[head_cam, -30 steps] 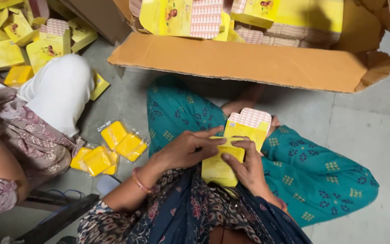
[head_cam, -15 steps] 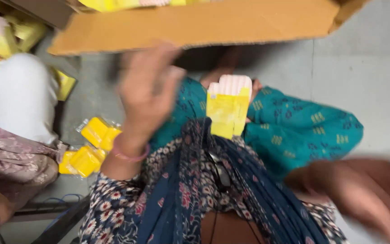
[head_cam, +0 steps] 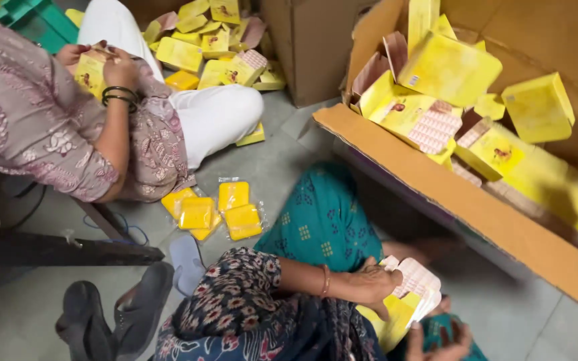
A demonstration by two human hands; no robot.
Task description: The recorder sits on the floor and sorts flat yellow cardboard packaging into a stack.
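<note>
My left hand [head_cam: 372,286] had come back down and now gripped the flat yellow card box with a pink checked flap [head_cam: 406,301]. My right hand [head_cam: 439,341] sat just under it; I could not tell its grip. Yellow wrapped packets [head_cam: 219,210] lay far left.

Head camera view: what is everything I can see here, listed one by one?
Cardboard box: one, brown, right, open.
Flat cartons: many, yellow, inside box.
Wrapped packets: several, yellow, floor centre.
Loose cartons: a pile, yellow, floor top.
Co-worker: one, patterned top, white trousers, left, handling a carton.
Sandals: dark, bottom left.
Held cartons: yellow and pink-checked, on lap.
Left hand: on the cartons.
Right hand: bottom edge, partly out of frame.
</note>
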